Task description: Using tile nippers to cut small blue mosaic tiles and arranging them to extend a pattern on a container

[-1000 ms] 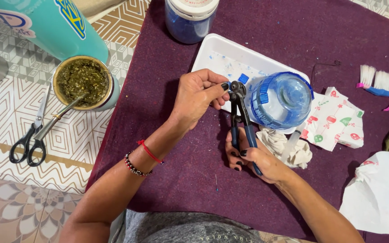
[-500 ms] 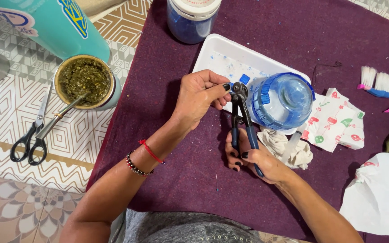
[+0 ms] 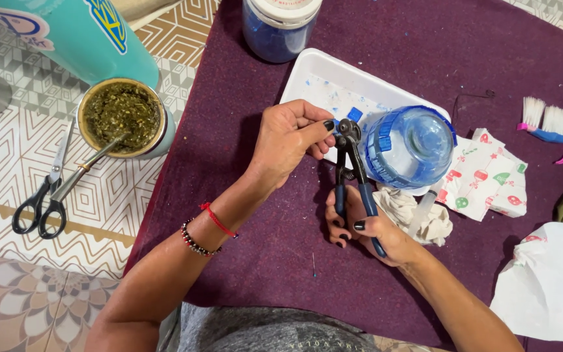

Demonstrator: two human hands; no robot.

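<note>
My right hand (image 3: 360,225) grips the blue handles of a pair of wheeled nippers (image 3: 350,173), held upright over the purple cloth (image 3: 262,215). My left hand (image 3: 291,140) pinches a small piece at the nipper jaws, fingertips touching the tool's head. Just behind stands a clear blue glass jar (image 3: 412,146) with blue tile squares stuck on its side, resting at the edge of a white tray (image 3: 324,72) that holds loose blue tile bits.
A crumpled rag (image 3: 425,218) and patterned paper napkins (image 3: 490,179) lie right of the jar. A blue jar with a white lid (image 3: 278,26) stands behind the tray. On the tiled floor to the left are a cup of green herb with a metal straw (image 3: 122,117), scissors (image 3: 43,202) and a teal flask (image 3: 73,32). White paper (image 3: 548,287) lies at right.
</note>
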